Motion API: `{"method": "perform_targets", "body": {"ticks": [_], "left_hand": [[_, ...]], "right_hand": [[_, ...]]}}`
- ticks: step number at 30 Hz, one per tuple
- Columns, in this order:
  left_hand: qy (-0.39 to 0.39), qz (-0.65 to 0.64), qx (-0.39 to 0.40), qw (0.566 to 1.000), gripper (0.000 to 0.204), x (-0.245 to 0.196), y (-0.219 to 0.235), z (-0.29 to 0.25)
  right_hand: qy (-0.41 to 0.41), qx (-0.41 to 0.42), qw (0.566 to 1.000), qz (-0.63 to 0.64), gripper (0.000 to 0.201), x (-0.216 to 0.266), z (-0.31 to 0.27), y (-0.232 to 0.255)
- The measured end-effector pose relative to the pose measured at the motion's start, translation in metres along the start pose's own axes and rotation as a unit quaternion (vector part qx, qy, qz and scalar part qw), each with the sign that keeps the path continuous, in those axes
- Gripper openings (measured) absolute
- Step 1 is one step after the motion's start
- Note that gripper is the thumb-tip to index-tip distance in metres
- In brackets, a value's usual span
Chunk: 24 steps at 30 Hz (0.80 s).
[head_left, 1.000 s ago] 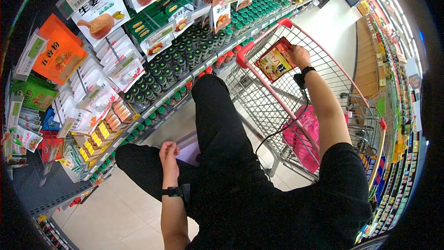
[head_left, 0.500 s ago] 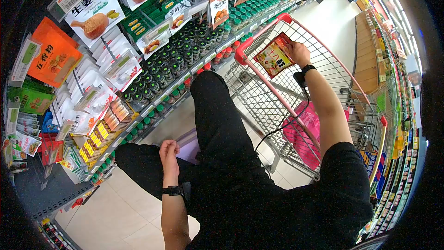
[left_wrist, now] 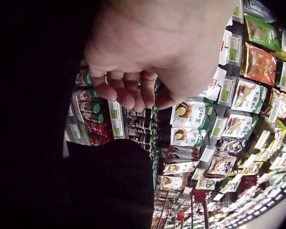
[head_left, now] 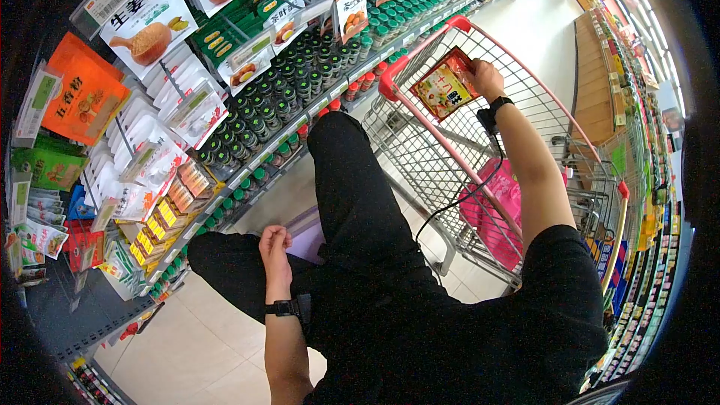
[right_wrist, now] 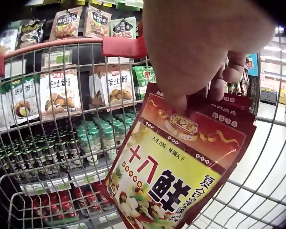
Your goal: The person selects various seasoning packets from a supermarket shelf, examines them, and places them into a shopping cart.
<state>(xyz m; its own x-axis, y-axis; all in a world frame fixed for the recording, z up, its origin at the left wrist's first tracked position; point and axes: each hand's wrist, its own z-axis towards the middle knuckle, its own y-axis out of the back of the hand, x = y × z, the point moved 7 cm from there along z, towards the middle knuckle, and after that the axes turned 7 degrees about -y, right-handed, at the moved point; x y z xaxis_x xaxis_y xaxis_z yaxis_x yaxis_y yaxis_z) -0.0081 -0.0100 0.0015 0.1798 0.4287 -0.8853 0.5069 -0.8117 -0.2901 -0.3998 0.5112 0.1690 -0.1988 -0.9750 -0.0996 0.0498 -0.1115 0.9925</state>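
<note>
My right hand (head_left: 487,79) grips a small stack of red and yellow seasoning packets (right_wrist: 169,157) by the top edge. In the right wrist view the thumb lies over the front packet and the other fingers are behind the stack. The packets hang tilted inside the wire basket of a shopping cart (head_left: 459,161), near its far end. My left hand (head_left: 276,249) is by my bent left leg, fingers loosely curled and holding nothing. Its fingers show from another side in the left wrist view, with shelves beyond them.
A pink bag (head_left: 491,214) sits in the cart nearer the handle. Shelves with seasoning pouches (head_left: 86,90) and green-capped jars (head_left: 251,131) run along the left. A black cable (head_left: 450,214) trails from my right wrist across the cart's side.
The packets tilt a little differently within the cart, still in my right hand. The head view has shifted slightly, and my left hand stays in place.
</note>
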Motion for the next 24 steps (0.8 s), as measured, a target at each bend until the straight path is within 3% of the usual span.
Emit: {"method": "perform_targets", "body": {"ticks": [13,18,19,20,21,22,24], "left_hand": [[-0.005,0.016,-0.004,1.000,0.006,0.001,0.000,0.000],[-0.009,0.018,0.014,1.000,0.005,0.006,0.000,0.002],[-0.019,0.018,0.011,1.000,0.005,0.005,0.001,0.001],[-0.026,0.055,0.011,0.998,0.005,0.000,0.000,0.000],[-0.040,0.047,0.015,0.998,0.008,-0.003,-0.001,-0.003],[-0.051,0.065,0.024,0.996,0.006,-0.011,-0.005,-0.005],[-0.046,0.074,0.047,0.995,0.004,0.003,0.002,0.001]], "right_hand": [[-0.006,-0.047,0.998,0.028,0.024,-0.004,-0.005,0.013],[0.006,-0.087,0.982,0.169,0.025,-0.010,-0.001,0.028],[0.025,-0.096,0.971,0.216,0.025,-0.008,0.009,0.033],[0.108,-0.151,0.936,0.299,0.021,-0.013,0.028,0.028],[0.110,-0.167,0.862,0.465,0.015,0.007,0.010,0.061],[0.144,-0.196,0.891,0.383,0.009,0.029,0.003,0.098],[0.201,-0.195,0.802,0.527,0.011,0.069,-0.013,0.155]]}}
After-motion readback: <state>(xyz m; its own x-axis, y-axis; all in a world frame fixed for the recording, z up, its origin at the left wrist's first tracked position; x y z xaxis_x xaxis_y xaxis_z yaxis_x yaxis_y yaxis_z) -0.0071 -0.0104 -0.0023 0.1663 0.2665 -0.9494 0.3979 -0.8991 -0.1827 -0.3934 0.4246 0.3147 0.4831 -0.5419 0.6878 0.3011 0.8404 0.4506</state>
